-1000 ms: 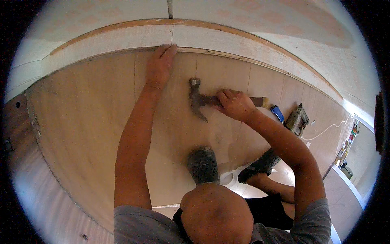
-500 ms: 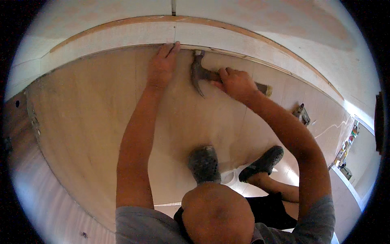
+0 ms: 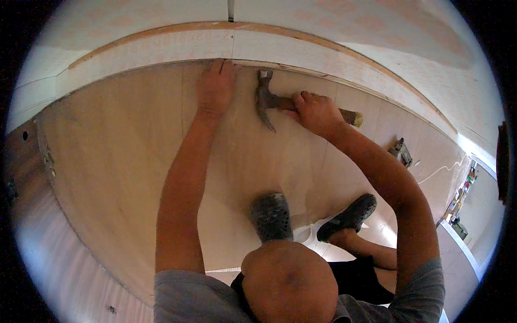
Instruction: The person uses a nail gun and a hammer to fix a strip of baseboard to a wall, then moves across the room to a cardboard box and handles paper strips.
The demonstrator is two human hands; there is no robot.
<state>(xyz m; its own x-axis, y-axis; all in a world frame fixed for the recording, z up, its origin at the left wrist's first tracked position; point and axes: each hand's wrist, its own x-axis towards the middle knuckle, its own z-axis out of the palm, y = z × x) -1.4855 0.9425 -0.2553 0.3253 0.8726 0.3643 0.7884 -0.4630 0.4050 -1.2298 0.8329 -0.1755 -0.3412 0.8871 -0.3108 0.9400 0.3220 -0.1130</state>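
My left hand [image 3: 216, 86] rests back-up at the lower edge of a white skirting board [image 3: 161, 47], just left of the vertical seam between two board lengths. Its fingers reach toward the narrow gap along the floor, and the fingertips are partly hidden. My right hand [image 3: 319, 114] is wrapped round the wooden handle of a claw hammer [image 3: 265, 97], close behind the head. The hammer hangs over the floor to the right of the left hand, its striking face toward the board and its claw toward me. Between face and board there is a small space.
Light wood-look flooring [image 3: 124, 161] spreads beneath me. To the right lies a dark tool [image 3: 400, 152], with a white cord [image 3: 441, 169] beyond. My dark clogs [image 3: 272, 218] stand near my bent knee. A darker wood panel [image 3: 48, 231] borders the left side.
My left hand's fingers have drawn down from the seam to the board's lower edge. The hammer has shifted slightly right and away from the board, still in my right hand.
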